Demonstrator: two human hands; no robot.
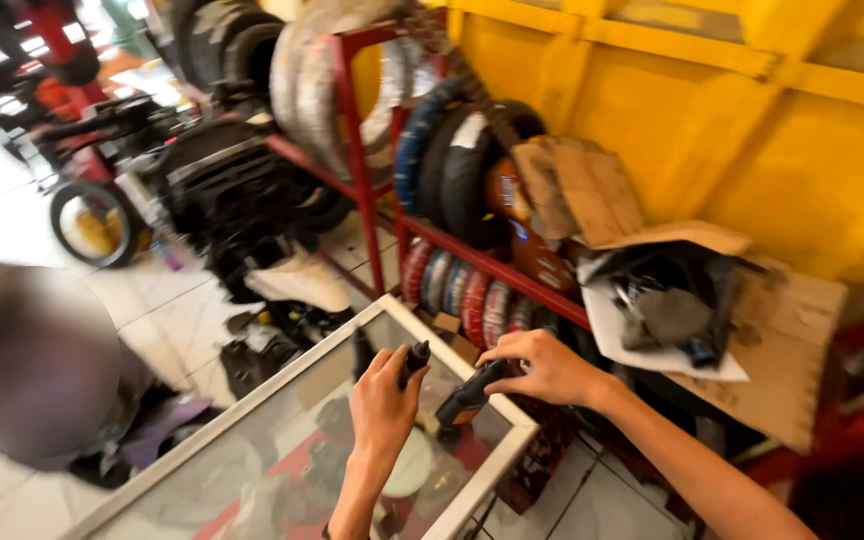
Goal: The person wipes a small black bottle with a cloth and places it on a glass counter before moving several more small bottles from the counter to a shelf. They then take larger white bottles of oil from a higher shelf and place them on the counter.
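The left hand [382,395] is closed round a small black cylindrical part [414,360], held upright above the glass-topped desk [297,370]; the part's upper end stands clear of the fist. The right hand [542,368] grips a dark tool with an orange band [467,395]. Its long axis runs slantwise, from the right hand down and toward the left hand, its lower end close over the desk's near corner. The two items are near one another but not touching; the tool's low end lies just beside the left wrist.

The desk is a white-framed glass case with assorted goods beneath the pane. Beyond the desk stands a red rack [362,150] of tyres before a yellow wall [802,150]. Right of the rack lie torn cardboard boxes [592,190]. Left of the desk, on the tiled floor, another person sits beside a motorcycle [102,200].
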